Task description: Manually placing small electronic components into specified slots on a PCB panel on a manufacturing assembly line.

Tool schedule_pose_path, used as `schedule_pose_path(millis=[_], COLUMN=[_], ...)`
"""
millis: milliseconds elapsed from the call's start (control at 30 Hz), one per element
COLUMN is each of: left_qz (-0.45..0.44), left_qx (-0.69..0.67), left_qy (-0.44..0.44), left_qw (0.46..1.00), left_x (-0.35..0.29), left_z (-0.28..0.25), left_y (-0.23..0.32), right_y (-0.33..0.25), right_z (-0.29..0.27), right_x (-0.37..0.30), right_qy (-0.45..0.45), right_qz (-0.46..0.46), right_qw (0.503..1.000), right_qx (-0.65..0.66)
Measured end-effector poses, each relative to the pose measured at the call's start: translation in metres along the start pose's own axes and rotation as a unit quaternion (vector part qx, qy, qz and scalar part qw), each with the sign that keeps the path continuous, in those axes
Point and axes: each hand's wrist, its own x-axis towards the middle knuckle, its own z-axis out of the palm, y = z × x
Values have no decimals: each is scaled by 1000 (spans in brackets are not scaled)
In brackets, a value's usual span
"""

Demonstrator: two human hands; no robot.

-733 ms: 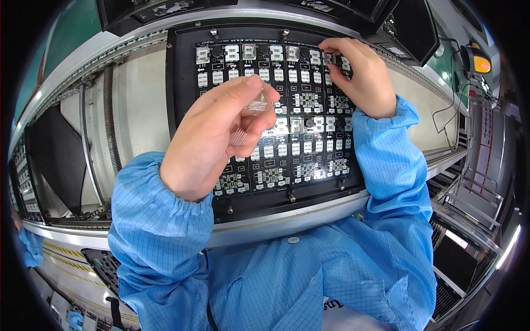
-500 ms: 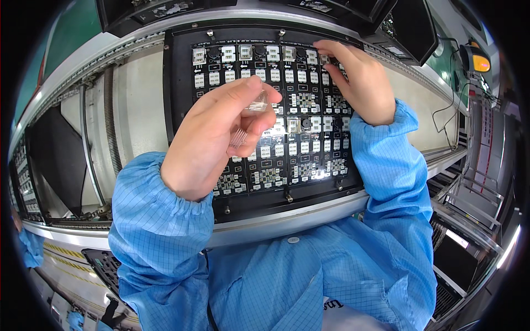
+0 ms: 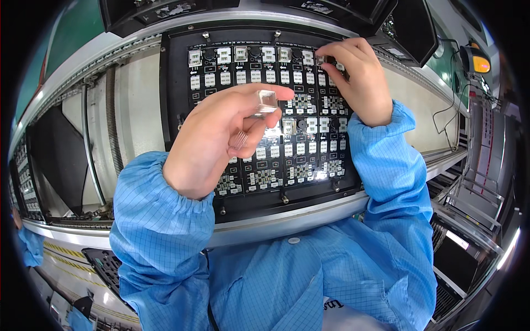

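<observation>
My left hand point(image 3: 204, 129) is raised over a panel of black circuit boards point(image 3: 276, 140). Its thumb and fingers hold a small clear plastic pin connector point(image 3: 267, 101) with rows of thin metal pins. Curled lower fingers keep another clear pinned piece point(image 3: 239, 140) against the palm. At the panel's far right corner, my right hand point(image 3: 363, 80) pinches a small clear-looking part point(image 3: 321, 59) at the board's surface; the fingers partly hide it. Similar clear square parts point(image 3: 240, 54) sit along the far row, beside round black components point(image 3: 255, 52).
A black carrier frame point(image 3: 172, 77) with upright metal pins surrounds the panel, on a conveyor with metal rails point(image 3: 259, 225). Dark monitors or boxes point(image 3: 406, 33) stand beyond the far rail. An orange-lit lamp point(image 3: 480, 64) is at the right. A ribbed hose point(image 3: 112, 118) runs at the left.
In my left hand the clear connector has turned and come further out at the fingertips, with the index finger straightened. The carrier has shifted slightly left; my right hand stays at the corner.
</observation>
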Motion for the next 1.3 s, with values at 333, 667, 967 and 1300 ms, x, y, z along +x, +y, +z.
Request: schedule_pose_path(millis=[333, 667, 967, 1300], left_qz=[22, 19, 27, 77], left_qx=[-4, 2, 9, 14], left_qy=[-41, -20, -12, 65], left_qw=[999, 1000, 1000, 995], left_x=[6, 10, 12, 6], left_z=[-2, 3, 4, -3], left_y=[-11, -12, -15, -5], right_y=[-51, -57, -55, -45], right_z=[-28, -31, -30, -36], right_x=[4, -1, -4, -1], right_qy=[-51, -17, -44, -123], right_qz=[-57, -43, -12, 1], right_qw=[946, 966, 963, 904], right_qx=[315, 256, 264, 409])
